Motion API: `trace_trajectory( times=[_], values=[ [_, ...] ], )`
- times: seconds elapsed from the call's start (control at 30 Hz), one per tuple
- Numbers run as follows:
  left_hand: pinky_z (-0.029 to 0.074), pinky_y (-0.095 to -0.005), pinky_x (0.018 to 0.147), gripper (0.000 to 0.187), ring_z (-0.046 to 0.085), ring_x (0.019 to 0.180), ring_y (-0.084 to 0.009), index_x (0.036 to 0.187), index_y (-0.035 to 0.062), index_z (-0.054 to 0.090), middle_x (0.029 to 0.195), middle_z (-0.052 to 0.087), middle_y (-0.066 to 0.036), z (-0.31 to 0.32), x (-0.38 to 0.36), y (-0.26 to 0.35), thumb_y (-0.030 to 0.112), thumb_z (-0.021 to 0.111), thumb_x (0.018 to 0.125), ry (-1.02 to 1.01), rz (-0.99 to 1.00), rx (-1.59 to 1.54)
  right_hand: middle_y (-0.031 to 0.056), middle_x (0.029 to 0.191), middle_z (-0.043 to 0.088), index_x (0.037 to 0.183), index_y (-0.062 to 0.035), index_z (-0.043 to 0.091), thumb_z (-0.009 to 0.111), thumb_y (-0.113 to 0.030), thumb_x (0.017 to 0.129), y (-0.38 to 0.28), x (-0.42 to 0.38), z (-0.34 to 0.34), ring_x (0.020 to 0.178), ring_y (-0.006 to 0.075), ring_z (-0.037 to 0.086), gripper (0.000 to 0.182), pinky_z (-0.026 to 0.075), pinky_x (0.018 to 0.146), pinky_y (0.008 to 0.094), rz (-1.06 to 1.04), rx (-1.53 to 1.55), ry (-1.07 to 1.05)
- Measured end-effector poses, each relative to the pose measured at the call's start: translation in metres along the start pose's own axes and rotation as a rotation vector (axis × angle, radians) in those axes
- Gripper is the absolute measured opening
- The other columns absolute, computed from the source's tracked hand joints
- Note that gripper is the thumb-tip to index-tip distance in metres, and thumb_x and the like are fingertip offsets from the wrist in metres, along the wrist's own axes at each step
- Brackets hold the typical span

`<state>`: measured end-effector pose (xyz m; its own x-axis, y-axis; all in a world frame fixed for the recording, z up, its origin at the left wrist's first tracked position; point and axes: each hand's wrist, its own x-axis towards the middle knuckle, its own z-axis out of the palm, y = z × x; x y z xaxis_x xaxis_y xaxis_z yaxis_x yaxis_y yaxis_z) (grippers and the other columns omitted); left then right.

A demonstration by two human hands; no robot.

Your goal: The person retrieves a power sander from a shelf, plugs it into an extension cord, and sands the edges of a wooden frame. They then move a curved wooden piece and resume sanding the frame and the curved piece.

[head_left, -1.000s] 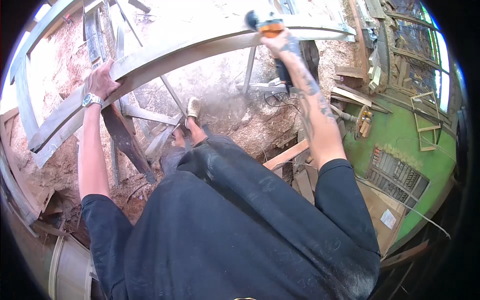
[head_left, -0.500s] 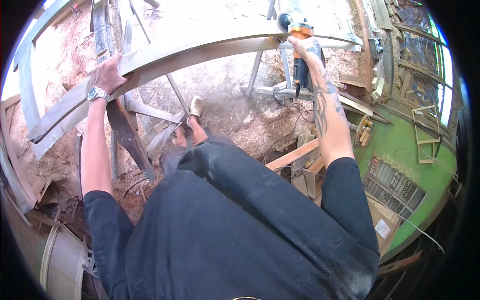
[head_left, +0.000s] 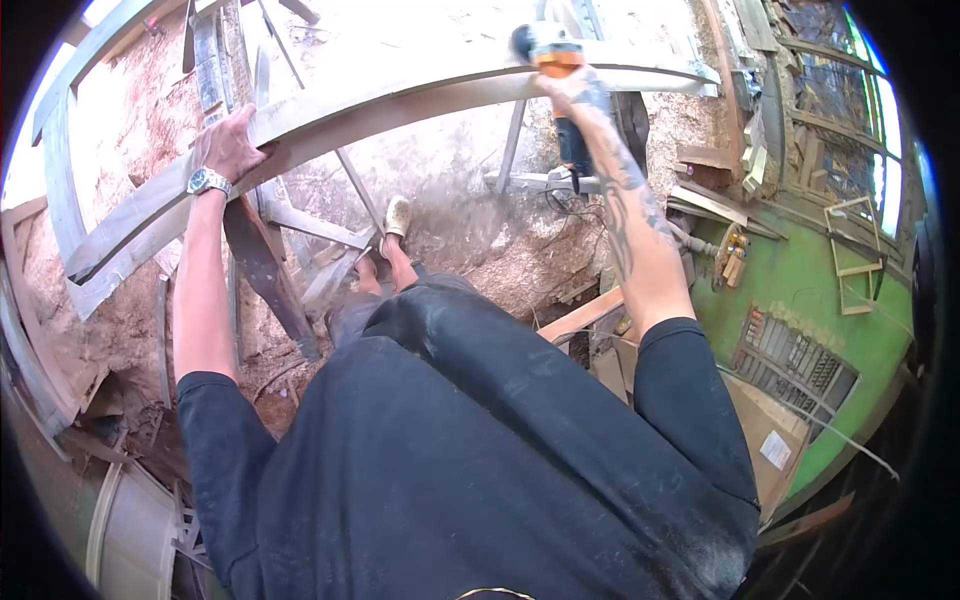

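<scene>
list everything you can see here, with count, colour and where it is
curved wooden beam: 1, pale grey-brown, arching across the top of the view
angle grinder: 1, orange and black, on the beam's upper right part
metal stand legs: several, grey, under the beam
sawdust floor: pale tan, below the beam
wood offcuts: several, brown, at right of the floor
green surface: 1, green, at right
small wooden frame: 1, pale, on the green surface
wristwatch: 1, silver, on the left wrist
shoe: 1, pale, on the floor at centre
left hand: gripping the beam's left part
right hand: holding the grinder
</scene>
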<state>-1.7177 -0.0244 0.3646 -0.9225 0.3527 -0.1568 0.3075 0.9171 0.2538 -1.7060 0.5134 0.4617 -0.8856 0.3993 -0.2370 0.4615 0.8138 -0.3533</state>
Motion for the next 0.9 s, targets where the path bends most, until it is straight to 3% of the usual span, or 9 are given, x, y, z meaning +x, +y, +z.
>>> trace_trajectory(
  times=[0.17, 0.3, 0.43, 0.57, 0.67, 0.77, 0.9],
  values=[
    [0.058, -0.05, 0.081, 0.052, 0.071, 0.094, -0.0401, 0.112, 0.0122, 0.063, 0.099, 0.073, -0.018, -0.006, -0.004, 0.005, 0.034, 0.084, 0.069, 0.018, -0.012, 0.004, 0.024, 0.096, 0.076, 0.098, 0.001, 0.077, 0.074, -0.036, 0.072, -0.096, -0.051, 0.06, 0.096, 0.0363, 0.076, 0.045, 0.059, 0.089, 0.0411, -0.189, -0.179, -0.084],
    [0.058, -0.0498, 0.082, 0.049, 0.071, 0.095, -0.0394, 0.11, 0.0142, 0.064, 0.099, 0.073, -0.017, -0.008, -0.004, 0.006, 0.036, 0.083, 0.07, 0.028, -0.017, -0.011, 0.0266, 0.094, 0.075, 0.097, 0.0016, 0.077, 0.072, -0.032, 0.074, -0.156, -0.089, 0.089, 0.098, 0.04, 0.075, 0.041, 0.059, 0.089, 0.043, -0.233, -0.065, -0.197],
    [0.058, -0.0495, 0.081, 0.048, 0.072, 0.096, -0.0385, 0.11, 0.0147, 0.065, 0.1, 0.074, -0.016, -0.01, 0.0, 0.005, 0.036, 0.083, 0.07, 0.045, -0.026, -0.01, 0.0257, 0.095, 0.075, 0.097, 0.0007, 0.077, 0.073, -0.03, 0.075, -0.169, -0.096, 0.105, 0.097, 0.0398, 0.075, 0.038, 0.06, 0.09, 0.0428, -0.292, -0.071, -0.202],
    [0.058, -0.0489, 0.082, 0.05, 0.072, 0.097, -0.0376, 0.112, 0.014, 0.065, 0.103, 0.074, -0.014, -0.006, -0.002, 0.006, 0.034, 0.083, 0.069, 0.025, -0.023, -0.005, 0.0249, 0.093, 0.076, 0.094, -0.001, 0.079, 0.068, -0.032, 0.075, -0.124, -0.06, 0.077, 0.097, 0.0366, 0.076, 0.037, 0.06, 0.089, 0.0416, -0.295, -0.093, -0.136],
    [0.058, -0.048, 0.083, 0.053, 0.072, 0.098, -0.037, 0.112, 0.0117, 0.064, 0.108, 0.074, -0.014, -0.011, -0.004, 0.011, 0.035, 0.085, 0.07, 0.032, -0.009, 0.003, 0.0192, 0.097, 0.078, 0.097, -0.0076, 0.081, 0.076, -0.041, 0.07, -0.077, -0.04, 0.024, 0.097, 0.0325, 0.076, 0.044, 0.059, 0.091, 0.0367, -0.122, -0.192, -0.113],
    [0.058, -0.0479, 0.083, 0.057, 0.072, 0.097, -0.0369, 0.115, 0.0126, 0.064, 0.109, 0.073, -0.013, -0.004, 0.0, 0.006, 0.039, 0.085, 0.069, 0.039, -0.002, 0.011, 0.0233, 0.103, 0.076, 0.107, -0.0024, 0.077, 0.078, -0.047, 0.068, -0.004, 0.003, 0.015, 0.1, 0.0347, 0.075, 0.059, 0.059, 0.092, 0.0388, -0.077, -0.153, 0.031],
    [0.058, -0.0498, 0.082, 0.064, 0.072, 0.096, -0.0388, 0.122, 0.014, 0.064, 0.107, 0.074, -0.017, -0.004, 0.002, 0.009, 0.045, 0.085, 0.07, -0.061, -0.111, 0.084, 0.0244, 0.109, 0.075, 0.116, 0.0029, 0.071, 0.082, -0.048, 0.066, 0.053, 0.036, -0.033, 0.103, 0.0372, 0.074, 0.073, 0.059, 0.09, 0.0407, -0.029, -0.114, 0.013]
  ],
)
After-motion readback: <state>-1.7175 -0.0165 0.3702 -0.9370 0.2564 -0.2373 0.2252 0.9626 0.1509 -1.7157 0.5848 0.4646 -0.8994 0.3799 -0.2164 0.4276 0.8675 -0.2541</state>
